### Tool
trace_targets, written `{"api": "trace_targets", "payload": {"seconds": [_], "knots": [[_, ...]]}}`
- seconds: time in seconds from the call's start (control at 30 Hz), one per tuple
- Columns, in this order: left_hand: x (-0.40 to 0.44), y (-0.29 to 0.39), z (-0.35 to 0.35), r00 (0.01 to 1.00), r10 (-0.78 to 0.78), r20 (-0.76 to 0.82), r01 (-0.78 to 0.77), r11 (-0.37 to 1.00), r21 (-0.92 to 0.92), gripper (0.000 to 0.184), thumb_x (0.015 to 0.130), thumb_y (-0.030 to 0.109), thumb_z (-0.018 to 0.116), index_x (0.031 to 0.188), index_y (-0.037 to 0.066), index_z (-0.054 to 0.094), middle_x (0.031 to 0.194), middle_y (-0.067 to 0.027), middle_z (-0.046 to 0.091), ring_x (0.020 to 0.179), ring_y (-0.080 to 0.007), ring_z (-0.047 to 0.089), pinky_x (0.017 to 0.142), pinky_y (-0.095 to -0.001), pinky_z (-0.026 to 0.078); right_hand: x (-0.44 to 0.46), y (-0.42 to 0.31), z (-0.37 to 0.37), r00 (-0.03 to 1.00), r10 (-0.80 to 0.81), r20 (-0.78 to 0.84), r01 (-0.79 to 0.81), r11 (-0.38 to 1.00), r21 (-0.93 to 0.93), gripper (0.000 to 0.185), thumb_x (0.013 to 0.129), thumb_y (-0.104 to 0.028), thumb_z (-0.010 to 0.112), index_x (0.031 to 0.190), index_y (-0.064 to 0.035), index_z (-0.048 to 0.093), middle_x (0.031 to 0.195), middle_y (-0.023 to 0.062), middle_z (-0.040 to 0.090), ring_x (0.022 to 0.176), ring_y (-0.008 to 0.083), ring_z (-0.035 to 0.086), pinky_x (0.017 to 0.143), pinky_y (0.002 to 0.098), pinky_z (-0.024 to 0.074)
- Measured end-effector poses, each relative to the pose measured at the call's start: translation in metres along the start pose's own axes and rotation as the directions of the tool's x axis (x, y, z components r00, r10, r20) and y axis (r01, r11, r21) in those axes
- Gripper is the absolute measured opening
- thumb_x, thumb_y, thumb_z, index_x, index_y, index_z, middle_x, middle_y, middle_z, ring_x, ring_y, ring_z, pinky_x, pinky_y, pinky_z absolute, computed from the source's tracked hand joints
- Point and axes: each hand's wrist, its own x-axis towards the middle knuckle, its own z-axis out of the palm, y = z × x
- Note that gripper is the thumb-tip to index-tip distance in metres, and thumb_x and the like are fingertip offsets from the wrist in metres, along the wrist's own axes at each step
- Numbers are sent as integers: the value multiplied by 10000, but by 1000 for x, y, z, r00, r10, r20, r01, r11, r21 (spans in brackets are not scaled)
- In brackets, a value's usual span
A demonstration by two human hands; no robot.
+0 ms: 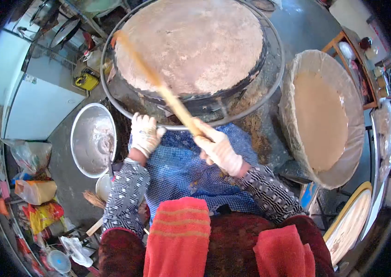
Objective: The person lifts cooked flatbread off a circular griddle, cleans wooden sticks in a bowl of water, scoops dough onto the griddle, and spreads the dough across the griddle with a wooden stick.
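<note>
My right hand (pixel 222 152), in a thin whitish glove, is closed around the lower end of a long wooden stick (pixel 172 100). The stick slants up and left over a large round griddle (pixel 191 46), whose surface is coated with a pale, thin layer. Its far end is orange-brown and blurred, near the griddle's left edge; whether it touches is unclear. My left hand (pixel 144 134), gloved too, has its fingers bent over the metal ring rail (pixel 214 123) that circles the griddle. A blue checked cloth (pixel 181 161) lies below both hands, across my lap.
To the right stands a big lined tub (pixel 320 120) of light brown batter. A metal basin (pixel 93 143) with whitish residue is at left. A round tray-like board (pixel 350 221) leans at lower right. Bags and bottles crowd the left, beside a white cabinet (pixel 43 106).
</note>
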Motion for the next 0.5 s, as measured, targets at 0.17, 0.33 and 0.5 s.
{"api": "trace_targets", "payload": {"seconds": [0.17, 0.33, 0.5], "knots": [[4, 102, 0, 965, -92, -244, -18, 910, -414, 403, 809, 300, 684, 1059, 5, 570, 1004, -209, 573, 1007, -391, 536, 997, -524, 367, -43, 29, -51, 991, 133, 0, -133, 991, -15, 505, 940, -148, 569, 1430, -172, 452, 804, 17, 598, 496, 71, 530, 411, 215, 435], [66, 172, -58, 884, 92, -457, -358, 762, -539, 684, 848, 354, 642, 1351, -42, 401, 1348, -293, 426, 1269, -482, 377, 1073, -547, 293, -135, 52, -108, 967, -129, -221, 88, 979, -186, 513, 951, -102, 532, 1449, -149, 420, 761, 0, 565, 488, 64, 501, 403, 209, 401], [190, 213, -44, 749, 617, -242, -660, 660, -359, 827, 787, 551, 605, 1313, -66, 446, 1359, -285, 442, 1314, -456, 359, 1116, -522, 261, -162, 50, -110, 901, 202, -383, -85, 950, 299, 554, 986, -148, 478, 1508, -140, 291, 675, -16, 488, 454, 66, 428, 376, 211, 327]]}}
